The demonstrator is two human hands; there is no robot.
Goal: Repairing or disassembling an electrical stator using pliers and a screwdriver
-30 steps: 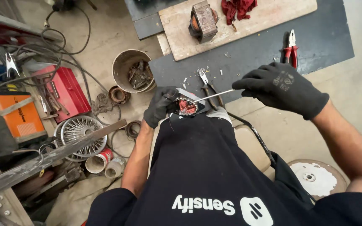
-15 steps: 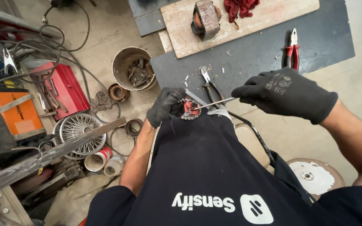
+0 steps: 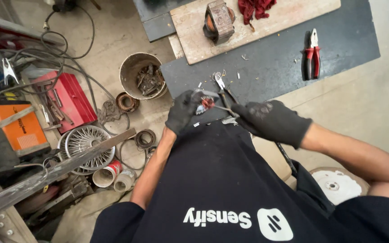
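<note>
Fingers of the black-gloved left hand (image 3: 182, 112) are curling tight around a small reddish coil-wound metal part (image 3: 205, 104), holding it just above the near edge of the dark rubber-topped table (image 3: 275, 63). Those of the black-gloved right hand (image 3: 272, 120) are closing on a thin metal rod (image 3: 223, 108), its tip touching the part. Just beyond, dark-handled pliers (image 3: 223, 90) are lying on the table. Farther left, a round metal bucket of scrap (image 3: 142, 75) is standing on the floor. Farther right, red-handled pliers (image 3: 312, 53) are resting. Farthest, a pale wooden board (image 3: 284, 18) is carrying a brown block-shaped transformer core (image 3: 218, 21) and a crumpled red rag (image 3: 256, 8).
</note>
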